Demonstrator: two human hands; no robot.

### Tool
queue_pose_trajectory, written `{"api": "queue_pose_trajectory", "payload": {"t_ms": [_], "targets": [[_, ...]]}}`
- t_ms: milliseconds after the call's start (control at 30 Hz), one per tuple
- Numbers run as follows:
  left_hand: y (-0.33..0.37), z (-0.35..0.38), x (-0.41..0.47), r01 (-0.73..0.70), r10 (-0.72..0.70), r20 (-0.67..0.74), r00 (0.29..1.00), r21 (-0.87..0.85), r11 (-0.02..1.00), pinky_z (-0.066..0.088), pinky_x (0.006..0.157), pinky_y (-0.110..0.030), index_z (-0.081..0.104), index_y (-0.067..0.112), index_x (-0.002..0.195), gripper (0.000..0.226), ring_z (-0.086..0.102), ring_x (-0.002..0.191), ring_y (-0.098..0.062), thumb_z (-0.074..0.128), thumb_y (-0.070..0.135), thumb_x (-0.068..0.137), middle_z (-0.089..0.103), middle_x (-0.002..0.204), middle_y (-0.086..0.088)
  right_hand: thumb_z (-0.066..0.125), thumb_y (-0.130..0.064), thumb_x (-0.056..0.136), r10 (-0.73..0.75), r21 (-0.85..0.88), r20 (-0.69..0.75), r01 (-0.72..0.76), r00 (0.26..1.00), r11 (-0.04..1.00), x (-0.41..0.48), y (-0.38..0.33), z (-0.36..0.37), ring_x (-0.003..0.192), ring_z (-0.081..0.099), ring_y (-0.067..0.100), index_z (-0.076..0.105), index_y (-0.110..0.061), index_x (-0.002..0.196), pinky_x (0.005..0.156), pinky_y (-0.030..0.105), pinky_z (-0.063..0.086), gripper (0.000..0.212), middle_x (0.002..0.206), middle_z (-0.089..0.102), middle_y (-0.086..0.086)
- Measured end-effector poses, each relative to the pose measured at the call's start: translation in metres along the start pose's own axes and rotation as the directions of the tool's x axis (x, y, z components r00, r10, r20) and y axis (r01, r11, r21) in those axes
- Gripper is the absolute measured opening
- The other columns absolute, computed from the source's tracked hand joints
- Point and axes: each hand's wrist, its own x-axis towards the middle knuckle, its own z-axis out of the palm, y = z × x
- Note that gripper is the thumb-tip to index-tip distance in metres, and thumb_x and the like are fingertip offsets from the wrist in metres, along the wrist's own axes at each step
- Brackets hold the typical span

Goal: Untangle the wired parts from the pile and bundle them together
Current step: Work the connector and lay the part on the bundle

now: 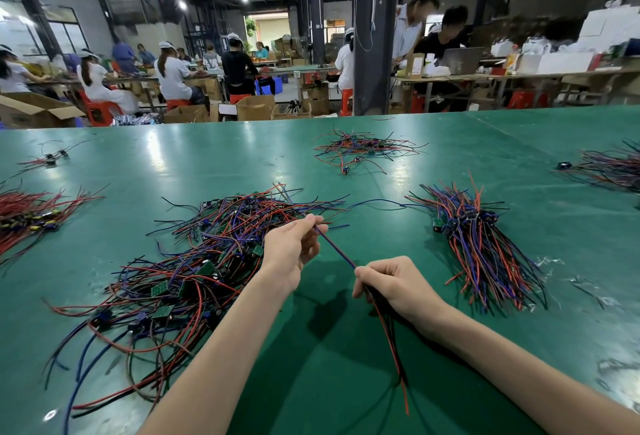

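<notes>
Table: You are working over a green table [311, 382] that is carrying several heaps of red, blue and black wire.
Pile: The tangled pile [194, 272] is lying to the left of your hands, with small green boards showing among its loops; its right edge is reaching as far as your left hand.
Combed bundle: The combed bundle [481, 244] is lying to the right, apart from both hands, its parts gathered at the far end and its tails fanning toward you.
Far heap: A smaller tangle [360, 149] is sitting farther back, well apart from the work.
Left hand: Your left hand [291, 251] is pinching the strands between thumb and fingertips, right at the pile's edge.
Right hand: Your right hand [398, 282] is curling closed round the same strands lower down, a tight grip.
Held wires: The held wires [337, 247] are stretching taut between the two grips, running from far left to near right; their loose ends are trailing out below the right hand toward you.
Coming move: The far end seems to be running on past the left pinch into the pile, so the pull is probably going along that same line, toward the near right. The right hand is nearer the bundle.
</notes>
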Motion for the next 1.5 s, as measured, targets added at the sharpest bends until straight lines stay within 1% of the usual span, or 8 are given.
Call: {"api": "queue_pose_trajectory", "payload": {"t_ms": [367,700,800,900,1000,1100,1233,1500], "targets": [[0.012,-0.003,0.0,0.025,-0.024,-0.017,1.0,0.067,0.997,0.04,0.046,-0.015,0.071,0.011,0.073,0.023,0.042,0.048,-0.003,0.057,0.016,0.091,0.062,0.054,0.009,0.056,-0.013,0.091,0.012,-0.029,0.035,-0.011,0.999,1.0,0.0,0.001,-0.001,0.043,0.043,0.007,0.068,-0.014,0.051,0.046,0.018,0.04,0.042,0.044,0.047,-0.004],[0.017,-0.001,-0.002,0.395,-0.332,0.228,0.915,-0.342,0.853,0.037,0.038,-0.012,0.067,0.0,0.07,0.029,0.038,0.036,-0.006,0.051,0.01,0.092,0.053,0.049,0.004,0.056,-0.016,0.093,0.018,-0.047,0.123,-0.012,0.992,0.999,-0.002,-0.004,-0.002,0.04,0.041,0.004,0.067,-0.014,0.053,0.047,0.019,0.037,0.041,0.043,0.046,-0.006],[0.013,-0.003,0.001,0.256,-0.235,0.121,0.964,-0.201,0.946,0.036,0.039,-0.011,0.066,0.002,0.078,0.024,0.037,0.04,-0.003,0.049,0.009,0.094,0.056,0.05,0.004,0.056,-0.015,0.093,0.032,-0.016,0.152,-0.029,0.988,0.999,-0.004,-0.006,-0.003,0.039,0.04,0.005,0.067,-0.013,0.054,0.046,0.019,0.038,0.041,0.043,0.044,-0.006],[0.005,-0.005,0.005,-0.092,0.094,-0.002,0.996,0.183,0.979,0.036,0.048,-0.014,0.071,0.007,0.075,0.024,0.038,0.052,-0.005,0.054,0.008,0.093,0.06,0.061,0.001,0.056,-0.015,0.093,0.041,0.014,0.167,-0.044,0.985,0.999,-0.006,-0.009,-0.003,0.039,0.04,0.006,0.067,-0.013,0.055,0.044,0.018,0.037,0.04,0.044,0.045,-0.004],[-0.004,-0.008,0.007,-0.416,0.449,0.084,0.889,0.558,0.718,0.039,0.056,-0.021,0.074,0.005,0.078,0.022,0.046,0.055,-0.005,0.058,0.012,0.092,0.064,0.066,-0.003,0.056,-0.015,0.093,0.044,0.04,0.189,-0.053,0.981,0.998,-0.007,-0.01,-0.002,0.039,0.037,0.007,0.069,-0.013,0.055,0.042,0.018,0.034,0.039,0.045,0.045,-0.004],[-0.009,-0.011,0.01,-0.524,0.598,0.169,0.783,0.698,0.489,0.042,0.066,-0.031,0.073,0.003,0.078,0.024,0.05,0.061,-0.012,0.06,0.017,0.093,0.069,0.07,-0.008,0.056,-0.016,0.092,0.049,0.059,0.191,-0.062,0.98,0.996,-0.007,-0.012,-0.002,0.041,0.037,0.009,0.07,-0.013,0.056,0.042,0.018,0.034,0.039,0.045,0.046,-0.002],[-0.01,-0.01,0.014,-0.481,0.546,0.066,0.835,0.568,0.667,0.041,0.063,-0.019,0.074,0.015,0.08,0.018,0.052,0.057,0.008,0.061,0.018,0.092,0.067,0.069,0.009,0.056,-0.02,0.092,0.078,0.047,0.16,-0.087,0.984,0.995,-0.005,-0.015,-0.005,0.041,0.036,0.009,0.072,-0.014,0.057,0.041,0.018,0.031,0.039,0.048,0.051,0.001],[-0.015,0.013,-0.01,-0.18,0.169,0.062,0.984,0.377,0.909,0.045,0.049,-0.016,0.067,0.015,0.078,0.03,0.052,0.058,-0.005,0.055,0.038,0.093,0.071,0.072,0.005,0.055,-0.018,0.093,0.145,0.202,-0.095,-0.124,0.985,0.971,0.005,-0.017,-0.01,0.036,0.034,0.006,0.071,-0.013,0.054,0.037,0.013,0.023,0.042,0.047,0.054,0.0]]}}
